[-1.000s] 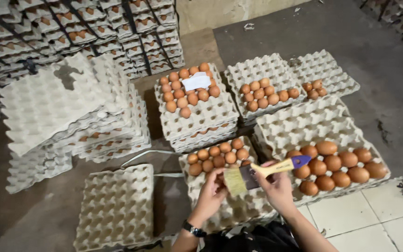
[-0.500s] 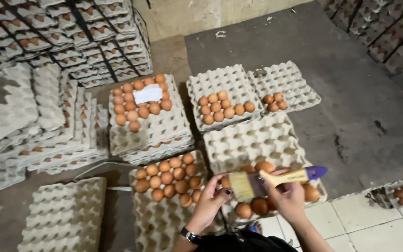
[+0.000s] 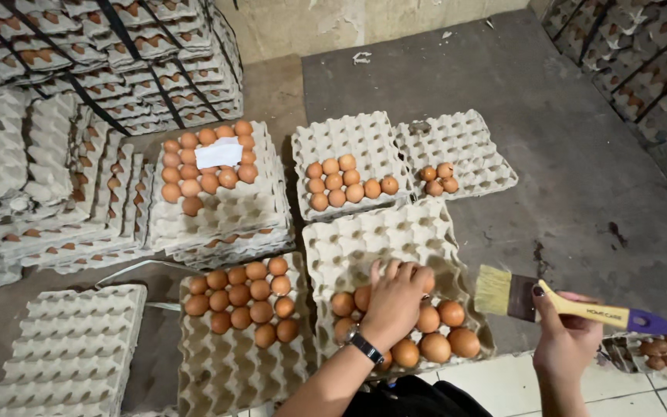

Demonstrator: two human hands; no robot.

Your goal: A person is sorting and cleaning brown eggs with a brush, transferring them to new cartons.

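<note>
Gripping a paintbrush (image 3: 573,305), the right hand (image 3: 563,340) closes around its yellow handle, with the pale bristles pointing toward the left hand and the purple handle end pointing away from it. Left hand (image 3: 395,301) lies palm down on brown eggs (image 3: 434,332) in the near egg tray (image 3: 384,243); its fingers curl over one egg, but I cannot tell if it really grasps it. Just beside this hand, on its outer side, another tray holds a group of eggs (image 3: 245,297). Behind the left hand stand two trays with fewer eggs (image 3: 345,185) (image 3: 438,179). Farther on that outer side is a stack of trays with a white paper (image 3: 218,153) on top. Far behind, tall tray stacks (image 3: 117,54) stand against the wall.
</note>
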